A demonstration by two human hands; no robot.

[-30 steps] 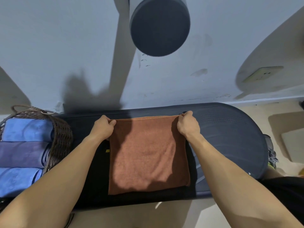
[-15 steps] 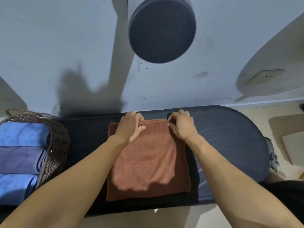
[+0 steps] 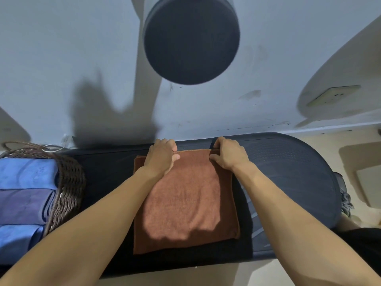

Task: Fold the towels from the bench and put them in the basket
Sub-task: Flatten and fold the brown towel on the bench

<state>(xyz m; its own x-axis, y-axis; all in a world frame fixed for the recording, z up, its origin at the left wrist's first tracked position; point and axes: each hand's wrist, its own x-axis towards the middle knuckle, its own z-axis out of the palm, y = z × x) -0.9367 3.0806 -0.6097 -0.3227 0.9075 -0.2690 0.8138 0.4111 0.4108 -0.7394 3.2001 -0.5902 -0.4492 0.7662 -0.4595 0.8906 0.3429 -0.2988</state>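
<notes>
A rust-orange towel (image 3: 185, 201) lies folded flat on the dark bench (image 3: 288, 174), over a darker cloth underneath. At the towel's far edge my left hand (image 3: 161, 158) curls its fingers over the edge, thumb on top of the cloth. My right hand (image 3: 227, 155) grips the same far edge near the right corner, fingers curled over it and thumb on top. At the far left stands a brown wicker basket (image 3: 68, 182) holding three folded blue and purple towels (image 3: 24, 195).
A pale wall rises right behind the bench. A round dark pad (image 3: 191, 38) hangs overhead. A wall socket (image 3: 334, 96) sits at the upper right. Beige floor and a shoe (image 3: 344, 199) lie past the bench's rounded right end.
Both hands slid from the towel's outer corners inward along the far edge, the left one most. They now grip it closer together; the towel still lies flat.
</notes>
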